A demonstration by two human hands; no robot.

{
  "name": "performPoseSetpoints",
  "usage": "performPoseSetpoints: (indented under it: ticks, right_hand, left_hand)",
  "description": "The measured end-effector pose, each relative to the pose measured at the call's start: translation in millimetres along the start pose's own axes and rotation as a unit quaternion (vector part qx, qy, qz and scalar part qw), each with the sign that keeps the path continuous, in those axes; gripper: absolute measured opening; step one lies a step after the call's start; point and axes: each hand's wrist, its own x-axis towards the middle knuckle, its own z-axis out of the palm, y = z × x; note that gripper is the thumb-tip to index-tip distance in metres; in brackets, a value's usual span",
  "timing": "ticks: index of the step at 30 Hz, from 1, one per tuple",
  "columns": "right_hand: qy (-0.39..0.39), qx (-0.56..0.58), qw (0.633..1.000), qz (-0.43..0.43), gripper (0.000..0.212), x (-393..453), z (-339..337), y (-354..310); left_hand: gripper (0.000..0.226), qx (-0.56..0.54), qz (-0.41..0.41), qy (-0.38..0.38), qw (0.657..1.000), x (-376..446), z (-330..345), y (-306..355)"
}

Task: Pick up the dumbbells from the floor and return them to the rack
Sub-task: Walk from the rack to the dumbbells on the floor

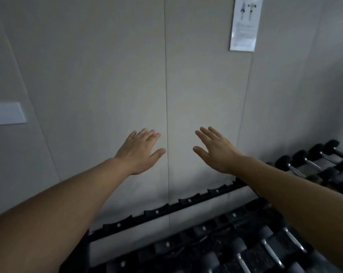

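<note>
My left hand [140, 151] and my right hand [216, 149] are both stretched out in front of me, palms down and fingers spread, holding nothing. They hover above the black dumbbell rack [166, 210], whose upper rail with empty cradles runs from lower left to the right. Several black dumbbells with chrome handles [312, 162] sit on the rack's top tier at the right. More dumbbells [273, 251] lie on the lower tier at the bottom right. The floor is out of view.
A pale panelled wall [107, 75] fills most of the view just behind the rack. A white switch plate [8, 113] is on it at the left, and a printed instruction sheet [244, 24] hangs at the upper right.
</note>
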Motion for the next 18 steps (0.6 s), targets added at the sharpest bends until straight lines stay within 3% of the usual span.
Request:
performPoseSetpoints:
  ticks: [11,18]
  right_hand:
    - [-0.092,0.027,0.993,0.076,0.068,-143,106,73]
    - [-0.131,0.052,0.982,0.126,0.067,-225,156,118]
  left_hand:
    - [0.08,-0.044,0.037,-0.135,0.989,-49,153,101]
    - [0.077,-0.056,0.058,-0.19,0.979,-75,213,174]
